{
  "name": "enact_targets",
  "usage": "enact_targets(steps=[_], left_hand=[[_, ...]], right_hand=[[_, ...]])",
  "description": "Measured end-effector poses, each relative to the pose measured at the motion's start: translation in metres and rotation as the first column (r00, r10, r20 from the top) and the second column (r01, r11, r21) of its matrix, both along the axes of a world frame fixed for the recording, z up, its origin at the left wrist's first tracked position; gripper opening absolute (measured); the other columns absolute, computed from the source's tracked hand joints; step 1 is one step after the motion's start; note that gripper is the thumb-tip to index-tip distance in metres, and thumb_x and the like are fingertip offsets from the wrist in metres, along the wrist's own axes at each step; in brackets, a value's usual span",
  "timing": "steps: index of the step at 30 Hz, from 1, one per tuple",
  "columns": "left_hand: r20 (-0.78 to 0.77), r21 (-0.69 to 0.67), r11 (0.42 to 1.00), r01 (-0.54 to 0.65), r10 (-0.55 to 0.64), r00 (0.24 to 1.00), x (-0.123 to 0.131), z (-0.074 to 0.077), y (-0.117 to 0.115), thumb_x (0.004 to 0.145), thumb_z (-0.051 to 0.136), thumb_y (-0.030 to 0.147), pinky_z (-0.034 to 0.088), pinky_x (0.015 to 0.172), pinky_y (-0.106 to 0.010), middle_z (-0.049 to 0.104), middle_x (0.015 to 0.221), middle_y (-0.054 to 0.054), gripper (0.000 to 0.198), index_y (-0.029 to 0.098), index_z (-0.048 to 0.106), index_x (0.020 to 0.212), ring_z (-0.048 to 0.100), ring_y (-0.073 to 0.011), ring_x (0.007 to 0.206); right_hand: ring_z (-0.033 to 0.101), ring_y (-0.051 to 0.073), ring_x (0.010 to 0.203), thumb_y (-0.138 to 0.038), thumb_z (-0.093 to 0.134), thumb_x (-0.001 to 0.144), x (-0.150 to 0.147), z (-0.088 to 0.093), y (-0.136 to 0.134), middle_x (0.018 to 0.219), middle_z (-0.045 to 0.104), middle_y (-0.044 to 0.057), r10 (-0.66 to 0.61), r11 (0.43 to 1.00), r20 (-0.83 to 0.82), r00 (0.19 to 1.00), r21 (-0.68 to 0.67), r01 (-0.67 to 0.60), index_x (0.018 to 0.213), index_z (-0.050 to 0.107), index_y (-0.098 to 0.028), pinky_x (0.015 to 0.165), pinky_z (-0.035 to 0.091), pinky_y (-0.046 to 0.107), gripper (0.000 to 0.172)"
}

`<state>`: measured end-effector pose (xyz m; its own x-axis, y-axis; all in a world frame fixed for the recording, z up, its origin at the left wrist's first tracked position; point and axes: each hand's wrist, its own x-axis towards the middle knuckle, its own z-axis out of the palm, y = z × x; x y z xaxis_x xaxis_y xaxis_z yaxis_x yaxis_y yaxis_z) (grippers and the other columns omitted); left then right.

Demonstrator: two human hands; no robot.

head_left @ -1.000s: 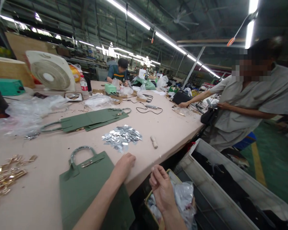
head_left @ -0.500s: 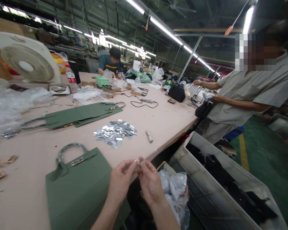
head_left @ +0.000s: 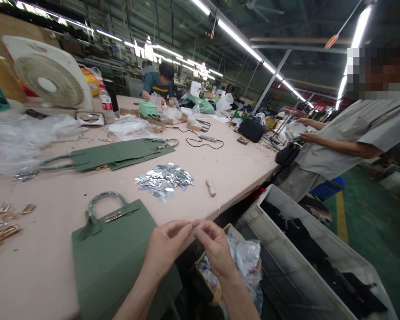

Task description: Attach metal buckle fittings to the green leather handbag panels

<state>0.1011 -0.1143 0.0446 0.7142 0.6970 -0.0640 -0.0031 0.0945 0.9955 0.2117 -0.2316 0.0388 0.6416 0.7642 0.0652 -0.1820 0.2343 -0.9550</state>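
Observation:
My left hand [head_left: 168,244] and my right hand [head_left: 213,246] meet fingertip to fingertip in front of the table edge. Both are closed in a pinch around something small that their fingers mostly hide; its kind cannot be made out. Left of them a green handbag [head_left: 116,253] lies on the table, its handle wrapped in clear film and a metal fitting near its top edge. Beyond my hands lie a heap of flat silvery metal pieces [head_left: 165,180] and a short pale cylinder [head_left: 210,188]. Gold-coloured metal parts [head_left: 2,233] are scattered at the left.
A second green bag [head_left: 123,153] lies flat farther back. Behind it are a white fan [head_left: 50,75], plastic bags [head_left: 26,142] and a corded tool [head_left: 208,138]. A white crate [head_left: 306,253] with black items stands right. One co-worker [head_left: 346,138] stands right; another [head_left: 158,86] sits behind.
The view has turned slightly left, so the scene sits farther right. My fingertips have drawn closer together over the small item. The co-worker at right has shifted their hands.

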Motion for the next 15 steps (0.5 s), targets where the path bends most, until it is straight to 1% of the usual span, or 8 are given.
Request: enact_targets(steps=[3,6,11,13,15], left_hand=[[-0.007,0.019,1.0,0.005,-0.005,1.0,-0.001,0.0,0.0,0.083,0.076,0.047,0.059,0.085,-0.031,0.083,0.097,-0.006,0.031,0.019,0.083,0.096,0.076,-0.0242,0.09],[-0.008,0.014,1.0,0.011,-0.011,1.0,-0.003,0.003,0.0,0.083,0.076,0.045,0.059,0.083,-0.029,0.083,0.094,-0.005,0.028,0.02,0.083,0.094,0.076,-0.0234,0.089],[-0.005,0.053,0.997,0.049,-0.049,0.999,-0.007,0.01,0.001,0.083,0.076,0.045,0.058,0.077,-0.027,0.083,0.088,-0.003,0.026,0.02,0.082,0.09,0.076,-0.022,0.084],[0.004,0.079,0.995,0.054,-0.055,0.998,-0.01,0.012,0.001,0.083,0.076,0.044,0.058,0.077,-0.026,0.082,0.088,-0.003,0.025,0.021,0.082,0.091,0.075,-0.0214,0.083],[0.011,0.13,0.99,0.056,-0.058,0.998,-0.013,0.013,0.001,0.085,0.076,0.043,0.057,0.077,-0.025,0.082,0.09,-0.003,0.023,0.022,0.082,0.092,0.075,-0.0202,0.084]], right_hand=[[0.067,0.02,0.1,-0.03,0.081,0.086,0.0,-0.003,-0.001,0.105,0.076,0.005,-0.006,1.0,0.056,0.998,-0.013,0.007,0.083,0.075,-0.02,0.095,0.049,0.033,0.012],[0.069,0.02,0.1,-0.029,0.08,0.087,0.001,-0.004,-0.002,0.104,0.077,0.004,-0.013,1.0,0.102,0.995,-0.015,0.015,0.086,0.075,-0.021,0.095,0.05,0.033,0.01],[0.069,0.02,0.095,-0.029,0.082,0.086,0.006,-0.004,-0.003,0.095,0.077,0.004,-0.012,1.0,0.174,0.985,-0.026,0.017,0.087,0.078,-0.022,0.092,0.051,0.033,0.008],[0.068,0.019,0.093,-0.029,0.084,0.084,0.009,-0.004,-0.003,0.094,0.077,0.003,0.029,0.999,0.136,0.99,-0.025,-0.026,0.085,0.078,-0.021,0.091,0.051,0.031,0.01],[0.068,0.016,0.087,-0.029,0.088,0.08,0.012,-0.003,-0.004,0.091,0.076,0.002,0.114,0.993,0.011,0.993,-0.011,-0.114,0.088,0.078,-0.021,0.086,0.052,0.029,0.015]])
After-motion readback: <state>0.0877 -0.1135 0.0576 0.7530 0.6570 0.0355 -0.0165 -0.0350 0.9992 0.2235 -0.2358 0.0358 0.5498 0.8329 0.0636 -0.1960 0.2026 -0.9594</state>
